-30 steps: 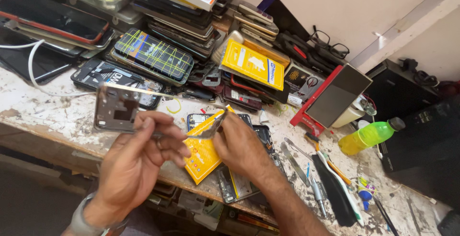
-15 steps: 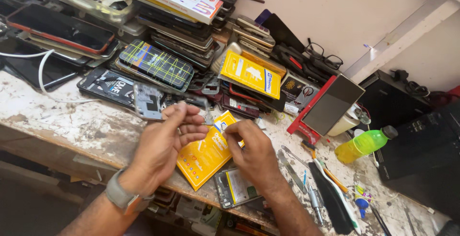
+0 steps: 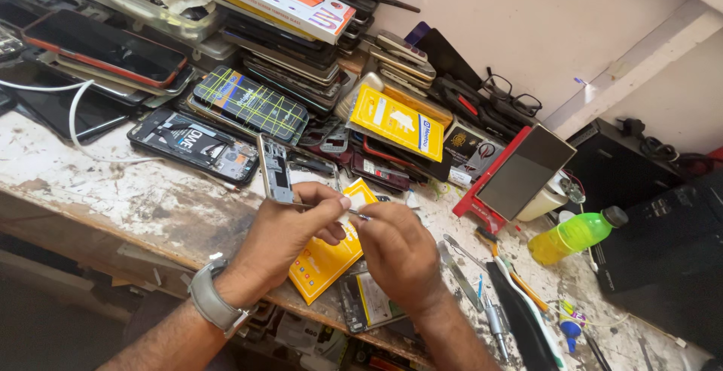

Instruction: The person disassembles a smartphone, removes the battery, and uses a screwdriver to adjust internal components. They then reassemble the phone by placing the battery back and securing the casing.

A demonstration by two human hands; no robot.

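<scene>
My left hand [image 3: 290, 232], with a grey watch on its wrist, grips a bare phone frame [image 3: 274, 170] and holds it upright, nearly edge-on to the camera. My right hand [image 3: 399, 254] pinches a thin metal tool [image 3: 360, 215], its tip pointing left at the lower end of the frame. The two hands touch above the worn workbench [image 3: 113, 190]. Under them lies a flat yellow packet [image 3: 324, 265]. An opened phone [image 3: 365, 302] lies at the bench's front edge, partly covered by my right wrist.
An opened phone back [image 3: 192, 145] lies left of the frame. Stacks of phones and boxes [image 3: 286, 47] line the wall. A yellow box [image 3: 395, 122], a red-framed screen [image 3: 516, 175], a green bottle [image 3: 576, 235] and hand tools [image 3: 482, 296] sit to the right.
My left hand has turned the phone frame from face-on to nearly edge-on and drawn it in toward my right hand. The right hand now brings the thin tool up against it.
</scene>
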